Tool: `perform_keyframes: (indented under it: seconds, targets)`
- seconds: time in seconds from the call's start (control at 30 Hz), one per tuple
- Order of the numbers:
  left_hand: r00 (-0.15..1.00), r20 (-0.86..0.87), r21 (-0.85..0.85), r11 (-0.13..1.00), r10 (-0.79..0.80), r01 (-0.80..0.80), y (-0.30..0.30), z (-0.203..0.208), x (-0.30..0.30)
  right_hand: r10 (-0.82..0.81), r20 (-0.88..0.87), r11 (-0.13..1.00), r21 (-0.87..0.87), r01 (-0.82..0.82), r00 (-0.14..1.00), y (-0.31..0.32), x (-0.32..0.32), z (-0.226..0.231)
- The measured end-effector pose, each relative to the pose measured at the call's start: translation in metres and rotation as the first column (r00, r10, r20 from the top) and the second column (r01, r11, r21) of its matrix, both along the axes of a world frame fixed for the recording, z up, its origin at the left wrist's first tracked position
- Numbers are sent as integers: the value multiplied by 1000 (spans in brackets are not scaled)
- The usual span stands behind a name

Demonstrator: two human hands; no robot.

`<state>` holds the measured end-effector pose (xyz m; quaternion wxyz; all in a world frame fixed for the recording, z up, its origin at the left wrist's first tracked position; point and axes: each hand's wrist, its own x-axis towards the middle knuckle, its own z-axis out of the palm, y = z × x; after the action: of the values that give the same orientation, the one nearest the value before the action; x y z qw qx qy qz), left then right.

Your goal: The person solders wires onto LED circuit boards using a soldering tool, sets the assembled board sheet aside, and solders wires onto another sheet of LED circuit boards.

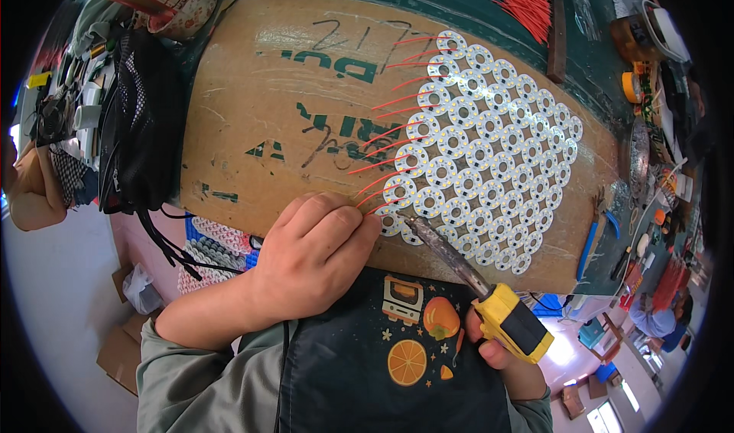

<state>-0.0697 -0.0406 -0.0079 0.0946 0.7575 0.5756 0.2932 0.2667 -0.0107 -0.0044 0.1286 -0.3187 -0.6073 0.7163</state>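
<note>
A sheet of round white LED boards [479, 150], joined in rows and each with a hole in its middle, lies on a brown board. Thin red wires [386, 137] stick out to the left from its left-hand column. My left hand [310, 238] is closed in a pinch at the lower left corner of the sheet, on the end of a red wire. In my right hand [497, 349] is a soldering iron [512, 318] with a yellow and black handle. Its dark tip points up and left, at the LED boards close to my left fingertips.
The brown board [245, 127] with printed marks covers the bench. A bundle of red wires [526, 4] lies at the back. Pliers with blue handles [587, 249] and an orange tape roll [631, 87] are on the right, a black bag [141, 119] on the left. Other people sit at both sides.
</note>
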Motion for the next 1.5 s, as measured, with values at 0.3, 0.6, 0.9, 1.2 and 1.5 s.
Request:
perform_keyframes:
  seconds: [0.3,0.6,0.9,1.2,1.5]
  targets:
    - [997,-72,23,1000,16,-15,15,16,5,-381,-19,914,-158,374,924,8,-8,10]
    - [970,-221,-194,979,-101,58,43,32,11,-614,-154,775,-304,554,774,38,-16,-2]
    - [968,-233,-29,996,-94,89,122,61,-12,-600,-248,795,-296,530,761,58,-36,-8]
    - [870,-490,237,952,-56,194,271,26,26,-721,-289,692,-258,674,630,62,-27,-15]
    - [715,-699,229,941,-19,249,297,-1,35,-696,-326,713,-210,669,639,63,-26,-17]
